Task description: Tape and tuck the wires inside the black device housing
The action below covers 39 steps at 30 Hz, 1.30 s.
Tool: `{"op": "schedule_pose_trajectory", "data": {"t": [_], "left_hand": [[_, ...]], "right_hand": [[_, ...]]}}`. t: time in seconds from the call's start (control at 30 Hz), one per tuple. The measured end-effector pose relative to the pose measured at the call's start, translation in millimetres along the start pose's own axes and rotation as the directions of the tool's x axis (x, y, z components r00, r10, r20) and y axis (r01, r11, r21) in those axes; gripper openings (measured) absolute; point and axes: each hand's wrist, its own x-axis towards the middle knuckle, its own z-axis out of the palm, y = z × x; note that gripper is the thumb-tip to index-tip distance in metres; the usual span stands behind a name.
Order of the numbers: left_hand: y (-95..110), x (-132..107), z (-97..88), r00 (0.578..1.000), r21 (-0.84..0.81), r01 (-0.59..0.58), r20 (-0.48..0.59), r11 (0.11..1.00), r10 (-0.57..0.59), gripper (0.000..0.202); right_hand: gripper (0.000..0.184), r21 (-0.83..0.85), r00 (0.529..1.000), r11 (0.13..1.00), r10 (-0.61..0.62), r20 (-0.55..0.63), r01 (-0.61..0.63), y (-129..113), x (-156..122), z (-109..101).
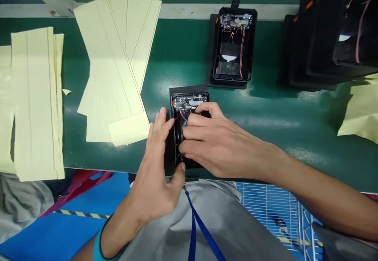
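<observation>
An open black device case (189, 102) with a circuit board and red wires lies on the green table (183, 56) near its front edge. My left hand (156, 166) grips the case's left side, fingers along the edge and thumb at its near end. My right hand (215, 138) lies flat over the case's middle, fingers pressed down inside it and covering most of the interior.
A second open black case (233, 44) with board and wires sits farther back. Stacked black cases (327, 36) stand at the far right. Pale yellow paper strips (118, 64) lie to the left, more sheets (35, 103) at the far left, and some (360, 111) at the right edge.
</observation>
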Motion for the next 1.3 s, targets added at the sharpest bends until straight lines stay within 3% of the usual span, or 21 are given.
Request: {"op": "schedule_pose_trajectory", "data": {"t": [0.57,1.3], "left_hand": [[-5,-10,3.6,0.999,-0.033,-0.021,-0.029,0.999,0.02,0.089],[-12,-14,9.7,0.989,-0.009,-0.109,-0.101,0.994,0.108,0.085]], "right_hand": [[0.034,-0.028,0.997,0.999,-0.036,-0.073,0.034,-1,-1,7],[0.029,-0.004,1.0,1.0,0.014,-0.009,-0.014,-8,4,7]]}}
